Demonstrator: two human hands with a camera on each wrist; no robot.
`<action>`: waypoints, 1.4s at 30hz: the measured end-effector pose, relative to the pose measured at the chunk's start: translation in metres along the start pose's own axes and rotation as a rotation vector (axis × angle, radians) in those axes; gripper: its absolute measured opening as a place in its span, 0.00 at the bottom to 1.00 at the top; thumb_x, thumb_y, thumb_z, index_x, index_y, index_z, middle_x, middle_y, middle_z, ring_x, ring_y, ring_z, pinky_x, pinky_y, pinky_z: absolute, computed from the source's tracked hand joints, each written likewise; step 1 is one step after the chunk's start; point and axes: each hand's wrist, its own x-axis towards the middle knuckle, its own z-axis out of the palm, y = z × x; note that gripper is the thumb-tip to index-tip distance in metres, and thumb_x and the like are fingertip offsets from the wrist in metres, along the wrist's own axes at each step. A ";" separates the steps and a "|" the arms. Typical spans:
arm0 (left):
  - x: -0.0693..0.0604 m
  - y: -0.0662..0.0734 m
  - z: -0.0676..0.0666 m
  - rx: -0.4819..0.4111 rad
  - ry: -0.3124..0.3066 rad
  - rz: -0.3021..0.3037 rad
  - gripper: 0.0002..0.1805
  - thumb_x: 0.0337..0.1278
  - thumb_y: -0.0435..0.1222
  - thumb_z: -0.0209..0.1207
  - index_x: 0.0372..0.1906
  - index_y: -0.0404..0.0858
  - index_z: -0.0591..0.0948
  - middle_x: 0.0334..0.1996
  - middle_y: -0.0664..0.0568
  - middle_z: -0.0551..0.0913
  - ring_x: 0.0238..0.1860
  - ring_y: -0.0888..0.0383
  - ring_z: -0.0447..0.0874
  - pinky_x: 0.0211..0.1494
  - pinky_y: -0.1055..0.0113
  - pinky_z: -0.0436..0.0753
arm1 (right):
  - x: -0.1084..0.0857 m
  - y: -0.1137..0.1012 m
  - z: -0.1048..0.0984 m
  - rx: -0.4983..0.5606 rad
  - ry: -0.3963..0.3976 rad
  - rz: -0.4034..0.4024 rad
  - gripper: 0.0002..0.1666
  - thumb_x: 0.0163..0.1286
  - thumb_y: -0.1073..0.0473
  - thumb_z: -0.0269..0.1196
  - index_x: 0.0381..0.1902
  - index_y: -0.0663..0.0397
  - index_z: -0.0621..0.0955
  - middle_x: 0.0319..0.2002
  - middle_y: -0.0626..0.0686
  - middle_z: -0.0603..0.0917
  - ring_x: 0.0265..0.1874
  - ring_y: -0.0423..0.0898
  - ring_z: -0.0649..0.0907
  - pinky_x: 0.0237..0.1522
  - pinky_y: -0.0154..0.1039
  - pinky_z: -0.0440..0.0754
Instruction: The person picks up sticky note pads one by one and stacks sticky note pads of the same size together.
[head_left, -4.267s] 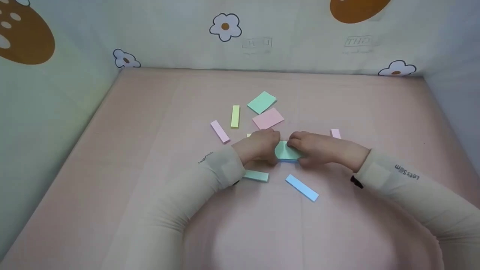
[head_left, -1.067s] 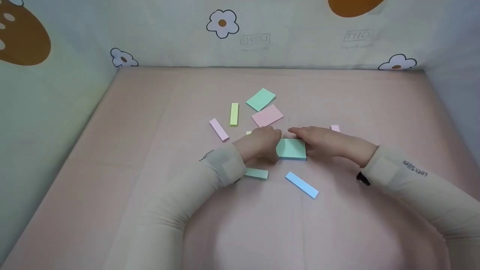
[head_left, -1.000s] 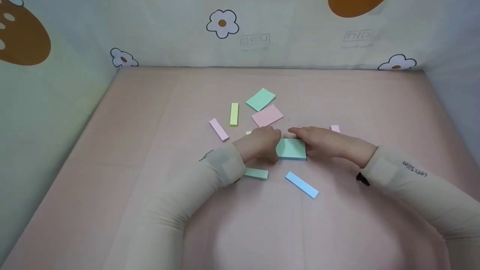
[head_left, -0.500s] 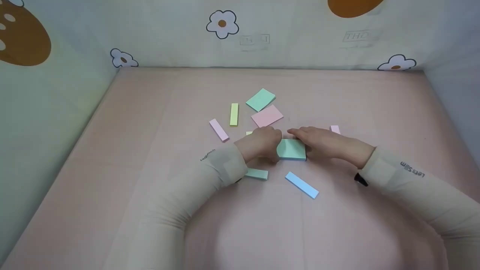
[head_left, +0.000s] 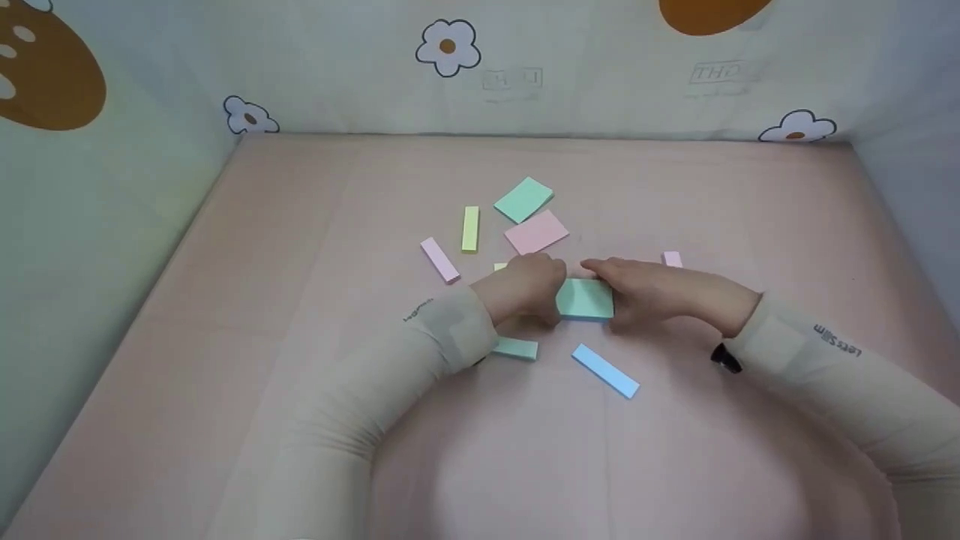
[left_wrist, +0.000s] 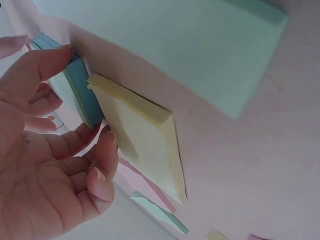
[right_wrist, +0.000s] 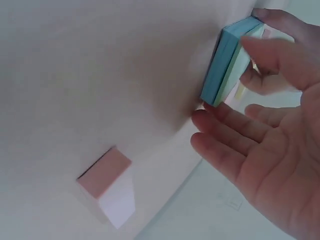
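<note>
Head view: the green-and-blue sticky-note stack (head_left: 586, 300) lies on the pink cloth (head_left: 495, 450), long axis left to right, between the left hand (head_left: 523, 286), thumb and fingers pinching 1 end, and the right hand (head_left: 651, 291), fingers fairly straight, touching the other.

1 stack of pads (head_left: 586, 299), mint green over blue, edges nearly flush, flat on pink tabletop (head_left: 285, 300)

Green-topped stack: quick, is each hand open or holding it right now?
Left hand: closed, pinching the left end of the green-topped stack.
Right hand: open, at the stack's right end; whether it presses there can't be told.
</note>
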 end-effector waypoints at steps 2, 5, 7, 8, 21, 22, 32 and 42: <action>0.000 0.000 0.000 -0.009 -0.005 -0.006 0.28 0.46 0.43 0.64 0.54 0.38 0.71 0.36 0.51 0.74 0.39 0.55 0.71 0.41 0.66 0.72 | 0.000 -0.003 0.003 -0.012 0.014 0.015 0.46 0.54 0.63 0.65 0.67 0.63 0.56 0.54 0.62 0.72 0.52 0.55 0.73 0.55 0.51 0.70; 0.001 0.001 0.000 -0.024 -0.007 -0.015 0.29 0.46 0.43 0.64 0.54 0.39 0.71 0.37 0.51 0.74 0.39 0.55 0.72 0.40 0.66 0.72 | 0.001 -0.005 0.008 -0.050 0.054 0.021 0.45 0.54 0.63 0.66 0.66 0.62 0.58 0.52 0.61 0.72 0.51 0.55 0.73 0.53 0.50 0.72; 0.001 0.001 -0.001 -0.028 -0.008 -0.020 0.29 0.46 0.43 0.64 0.55 0.39 0.71 0.37 0.51 0.73 0.39 0.55 0.72 0.41 0.66 0.72 | 0.002 -0.006 0.009 -0.068 0.075 0.028 0.44 0.53 0.64 0.66 0.66 0.62 0.59 0.52 0.62 0.73 0.51 0.55 0.73 0.53 0.49 0.72; 0.001 0.001 -0.001 -0.029 -0.008 -0.022 0.29 0.46 0.43 0.65 0.55 0.38 0.71 0.37 0.51 0.73 0.39 0.55 0.72 0.41 0.66 0.72 | 0.002 -0.006 0.010 -0.072 0.081 0.030 0.43 0.53 0.65 0.65 0.66 0.62 0.59 0.52 0.62 0.73 0.51 0.55 0.73 0.53 0.49 0.72; -0.002 -0.004 0.000 -0.026 0.002 -0.006 0.26 0.44 0.42 0.65 0.50 0.38 0.72 0.35 0.51 0.73 0.36 0.55 0.72 0.37 0.67 0.72 | 0.004 -0.005 0.010 -0.063 0.080 0.034 0.43 0.53 0.66 0.65 0.65 0.61 0.60 0.51 0.61 0.72 0.50 0.55 0.73 0.53 0.49 0.72; -0.002 -0.004 0.000 -0.025 -0.002 -0.007 0.27 0.44 0.42 0.65 0.51 0.38 0.72 0.35 0.51 0.73 0.36 0.55 0.72 0.37 0.67 0.72 | 0.004 -0.005 0.010 -0.061 0.077 0.041 0.44 0.53 0.66 0.65 0.66 0.61 0.59 0.51 0.61 0.72 0.51 0.55 0.72 0.53 0.49 0.72; -0.001 -0.002 -0.002 -0.036 -0.007 -0.006 0.26 0.45 0.41 0.65 0.52 0.39 0.74 0.34 0.52 0.75 0.37 0.55 0.72 0.38 0.67 0.72 | 0.004 -0.007 0.008 -0.036 0.029 0.084 0.47 0.54 0.65 0.64 0.68 0.58 0.54 0.56 0.61 0.68 0.54 0.55 0.70 0.56 0.51 0.69; -0.003 -0.001 -0.002 -0.018 -0.001 -0.003 0.27 0.46 0.41 0.64 0.53 0.39 0.73 0.36 0.51 0.74 0.38 0.55 0.71 0.41 0.66 0.72 | 0.006 -0.007 0.009 -0.067 0.055 0.063 0.45 0.53 0.65 0.65 0.67 0.59 0.58 0.53 0.60 0.71 0.51 0.54 0.71 0.53 0.49 0.71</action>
